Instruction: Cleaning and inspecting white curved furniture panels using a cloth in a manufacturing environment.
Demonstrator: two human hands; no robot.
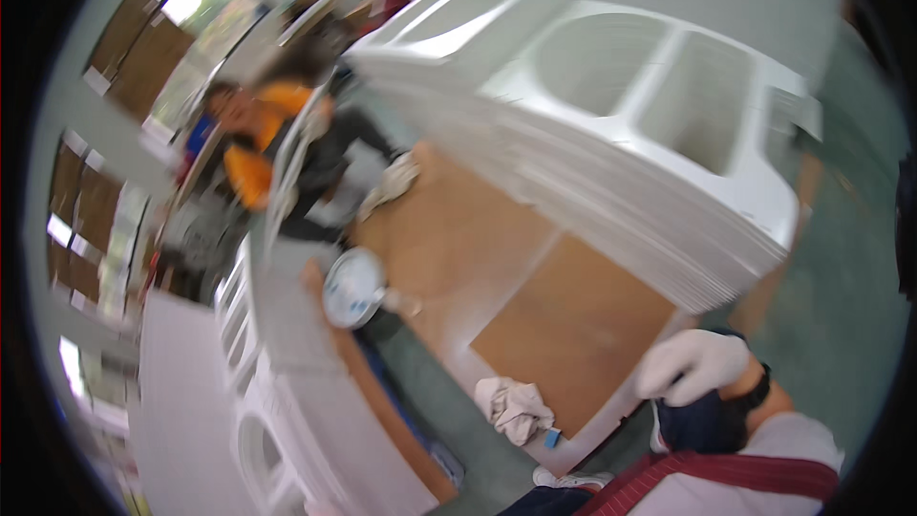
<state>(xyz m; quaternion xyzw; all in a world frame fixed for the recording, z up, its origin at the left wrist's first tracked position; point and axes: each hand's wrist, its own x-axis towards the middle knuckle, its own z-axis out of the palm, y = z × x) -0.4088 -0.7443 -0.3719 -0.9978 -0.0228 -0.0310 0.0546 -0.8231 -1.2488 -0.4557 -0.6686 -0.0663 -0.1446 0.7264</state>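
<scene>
R hand (pixel 694 365), in a white knit-looking glove, is hanging at 4 o'clock, fingers part-curled; can't tell if it's gripping anything. L hand: can't tell, not showing. Nearest the R hand, 1 smooth brown board (pixel 580 330) is lying flat around 5 o'clock, w/ a pale border. 1 crumpled off-white rag (pixel 514 411) is sitting on that border btwn 5 & 6, 1 small blue block (pixel 553 438) just beside. White panels are piling up at 2 o'clock, top panel (pixel 623 113) showing 2 big openings, 1 rounded, 1 squarish. 1 round tub (pixel 351 289), blue-blotched, is standing at 8; 1 orange-clad co-worker (pixel 250 172) is crouching at 10, blurred.
</scene>
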